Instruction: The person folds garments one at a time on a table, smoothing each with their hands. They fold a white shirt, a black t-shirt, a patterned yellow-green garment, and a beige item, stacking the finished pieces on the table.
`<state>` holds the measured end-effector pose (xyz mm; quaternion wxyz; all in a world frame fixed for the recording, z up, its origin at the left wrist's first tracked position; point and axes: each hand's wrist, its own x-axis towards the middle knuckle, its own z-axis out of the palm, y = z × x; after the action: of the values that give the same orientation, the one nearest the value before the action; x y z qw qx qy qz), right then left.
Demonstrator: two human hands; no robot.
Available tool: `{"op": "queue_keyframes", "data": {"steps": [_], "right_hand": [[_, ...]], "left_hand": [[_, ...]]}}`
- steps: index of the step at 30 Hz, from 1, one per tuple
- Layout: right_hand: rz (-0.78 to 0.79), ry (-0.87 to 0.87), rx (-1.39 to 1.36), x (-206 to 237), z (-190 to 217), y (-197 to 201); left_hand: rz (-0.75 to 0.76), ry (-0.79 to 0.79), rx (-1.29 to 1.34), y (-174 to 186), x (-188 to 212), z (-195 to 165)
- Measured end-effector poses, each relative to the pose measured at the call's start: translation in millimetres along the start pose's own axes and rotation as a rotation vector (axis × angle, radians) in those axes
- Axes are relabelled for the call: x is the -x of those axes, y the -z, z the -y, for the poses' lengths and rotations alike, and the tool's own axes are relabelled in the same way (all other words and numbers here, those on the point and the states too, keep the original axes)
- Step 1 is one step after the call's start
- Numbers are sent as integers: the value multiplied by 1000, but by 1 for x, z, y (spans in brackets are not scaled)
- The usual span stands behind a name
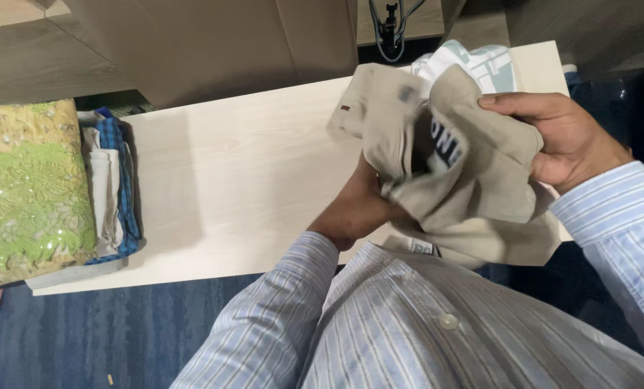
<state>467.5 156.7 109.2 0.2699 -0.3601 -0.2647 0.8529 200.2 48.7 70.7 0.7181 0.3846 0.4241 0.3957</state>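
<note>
A beige garment (480, 173) is held bunched and crumpled above the near edge of a pale wooden table. Its folds are turned partly inside out, and a dark printed patch is exposed in the middle.

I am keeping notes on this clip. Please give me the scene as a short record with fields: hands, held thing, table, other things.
left hand: grips the beige garment from below
right hand: grips the same garment from its right side
beige garment: bunched, lifted above the table edge
table: pale wood
folded clothes: stacked at the table's left end
green embroidered fabric: left of the stack
white and teal cloth: behind the garment
</note>
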Motion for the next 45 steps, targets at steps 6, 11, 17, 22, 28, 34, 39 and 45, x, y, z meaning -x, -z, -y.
{"op": "queue_keyframes", "data": {"steps": [6,11,17,22,28,34,39,45], "right_hand": [[-106,-18,167,-35,-37,-46],[-683,181,878,-54,-72,-37],[-687,84,1793,-5,-153,9],[-657,144,1827,6,-163,43],[-682,123,1821,8,-163,52],[-775,20,1802,1,-157,34],[-788,382,1597,-29,-159,-24],[-415,152,449,-91,-168,-124]], "left_hand": [[-237,38,349,1,27,22],[-432,36,653,27,43,25],[-655,67,807,60,93,-11],[-633,-1,629,106,135,-56],[-665,-285,532,184,191,-136],[-665,-540,482,201,163,-139],[-531,-400,455,207,124,-129],[-440,-29,-268,109,78,-11]]}}
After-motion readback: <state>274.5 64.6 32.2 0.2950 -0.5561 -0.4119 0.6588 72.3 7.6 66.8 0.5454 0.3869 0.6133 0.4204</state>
